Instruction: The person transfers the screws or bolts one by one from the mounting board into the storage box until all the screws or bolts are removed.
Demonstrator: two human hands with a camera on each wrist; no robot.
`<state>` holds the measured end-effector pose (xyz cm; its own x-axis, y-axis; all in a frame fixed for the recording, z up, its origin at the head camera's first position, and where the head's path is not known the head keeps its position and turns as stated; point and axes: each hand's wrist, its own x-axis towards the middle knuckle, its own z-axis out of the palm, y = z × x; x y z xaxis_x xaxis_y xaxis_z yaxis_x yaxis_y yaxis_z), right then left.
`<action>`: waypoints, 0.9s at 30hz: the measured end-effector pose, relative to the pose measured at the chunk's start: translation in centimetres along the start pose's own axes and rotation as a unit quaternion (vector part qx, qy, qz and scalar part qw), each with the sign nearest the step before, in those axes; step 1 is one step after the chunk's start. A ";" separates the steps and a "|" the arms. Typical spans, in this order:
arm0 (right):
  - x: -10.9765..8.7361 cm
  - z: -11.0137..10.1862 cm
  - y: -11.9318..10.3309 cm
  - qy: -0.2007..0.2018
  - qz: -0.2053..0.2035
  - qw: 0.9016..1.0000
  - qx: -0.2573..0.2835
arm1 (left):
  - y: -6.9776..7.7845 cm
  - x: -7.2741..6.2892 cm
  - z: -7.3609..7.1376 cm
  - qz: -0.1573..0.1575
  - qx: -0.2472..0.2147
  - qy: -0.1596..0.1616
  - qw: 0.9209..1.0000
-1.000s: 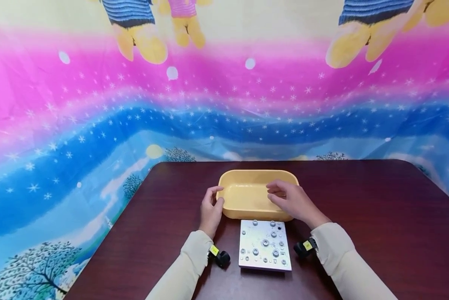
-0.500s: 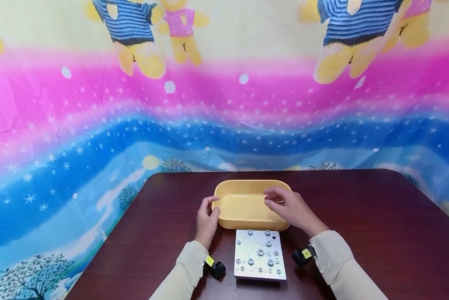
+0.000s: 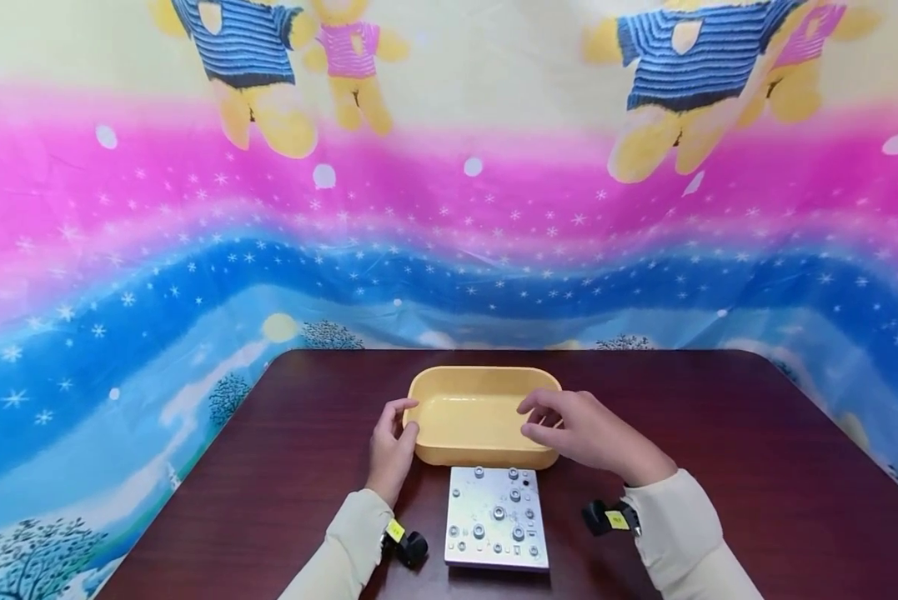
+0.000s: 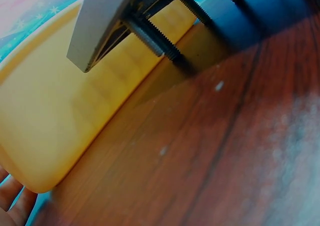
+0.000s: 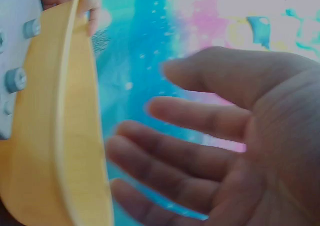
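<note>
A yellow oblong tray [image 3: 464, 425] stands on the table. My left hand [image 3: 390, 446] holds its left end, thumb outside and a fingertip over the rim. My right hand [image 3: 591, 437] hovers at the tray's right end with relaxed, spread fingers; in the right wrist view those fingers [image 5: 185, 136] hold nothing and lie apart from the tray wall [image 5: 82, 136]. Right in front of the tray lies a silver metal plate [image 3: 486, 497] with several round bolt heads on top. Threaded screws [image 4: 155, 35] stick out beneath the plate in the left wrist view.
The dark red wooden table [image 3: 666, 400] has rounded far corners. A printed cloth [image 3: 449, 208] with bears and snowflakes hangs behind it. Black wrist cameras [image 3: 411, 548] sit on both wrists, the left one close to the plate.
My right hand has drawn slightly rightward relative to the tray. My left hand stays at the tray's left end. The head view has shifted, so tray and plate appear lower and further left.
</note>
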<state>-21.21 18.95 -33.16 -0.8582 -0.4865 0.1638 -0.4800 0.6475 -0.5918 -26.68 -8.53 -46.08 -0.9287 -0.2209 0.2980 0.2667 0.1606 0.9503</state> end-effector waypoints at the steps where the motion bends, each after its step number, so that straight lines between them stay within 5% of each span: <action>1: -0.2 -0.1 -0.4 -0.015 0.003 1.000 -0.004 | 0.0 -0.1 -0.1 0.000 0.001 0.001 1.000; 9: -1.8 -0.3 -2.7 -0.104 0.024 0.994 -0.039 | -0.2 -0.3 0.1 0.001 -0.001 -0.006 1.000; 20: -2.1 0.5 -4.0 -0.121 0.039 0.991 -0.046 | -0.6 -0.3 -0.6 -0.005 0.011 0.000 1.000; 27: -2.0 0.4 -3.3 -0.117 0.033 0.990 -0.068 | 2.2 -0.4 -0.2 0.001 0.004 -0.014 1.000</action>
<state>-17.78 17.53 -31.88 -0.8307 -0.5524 -0.0691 -0.4576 0.7483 -0.4802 -25.70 -8.34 -44.09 -0.9346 -0.1942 0.2981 0.2677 0.1681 0.9487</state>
